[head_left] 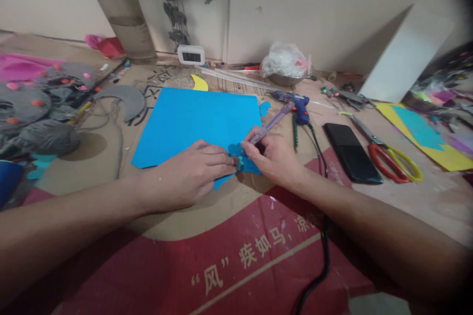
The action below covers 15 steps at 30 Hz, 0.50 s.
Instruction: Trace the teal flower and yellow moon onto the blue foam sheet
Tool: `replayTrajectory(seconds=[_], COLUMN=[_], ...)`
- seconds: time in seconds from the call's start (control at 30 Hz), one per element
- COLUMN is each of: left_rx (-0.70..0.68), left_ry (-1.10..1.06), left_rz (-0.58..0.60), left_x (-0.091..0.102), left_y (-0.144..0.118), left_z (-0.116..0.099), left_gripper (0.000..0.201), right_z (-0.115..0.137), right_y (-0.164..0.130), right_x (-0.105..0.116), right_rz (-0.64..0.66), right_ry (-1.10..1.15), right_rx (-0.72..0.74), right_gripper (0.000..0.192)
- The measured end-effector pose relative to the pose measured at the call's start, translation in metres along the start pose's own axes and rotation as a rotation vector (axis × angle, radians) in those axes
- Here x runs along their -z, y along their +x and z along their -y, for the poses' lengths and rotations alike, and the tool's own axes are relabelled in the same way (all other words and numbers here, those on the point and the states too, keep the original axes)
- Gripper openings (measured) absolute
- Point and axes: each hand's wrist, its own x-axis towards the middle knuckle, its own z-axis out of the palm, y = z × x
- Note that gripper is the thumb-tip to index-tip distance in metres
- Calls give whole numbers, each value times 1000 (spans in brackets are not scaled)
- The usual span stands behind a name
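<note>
A blue sheet of craft paper or foam [195, 120] lies on printed cardboard, its near right edge cut unevenly. My left hand [195, 172] rests on that near edge. Its fingers are pressed together, and the fingertips pin down a small teal cut-out with a scalloped edge [240, 163]. A pale purple pen [271, 123] is gripped in my right hand [271, 155], its tip down at the sheet just beside the cut-out. The underside of my left fingers is hidden.
Right of the sheet lie a blue glue gun [301, 108] with a black cord, a green pencil [295, 134], a black phone [351, 152] and red-and-yellow scissors [388, 160]. Grey felt crescents [123, 101] lie left. Behind are a small clock [191, 55] and a glass jar [123, 15].
</note>
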Motion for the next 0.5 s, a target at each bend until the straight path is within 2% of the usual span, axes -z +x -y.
replayTrajectory(seconds=[0.5], left_rx=[5], left_ry=[-11], left_rz=[11], left_x=[0], left_y=[0], left_z=[0], left_gripper=[40], right_z=[1], right_y=[-1], right_x=[-3], right_rz=[33], right_ry=[-81], right_rx=[14], right_gripper=[27])
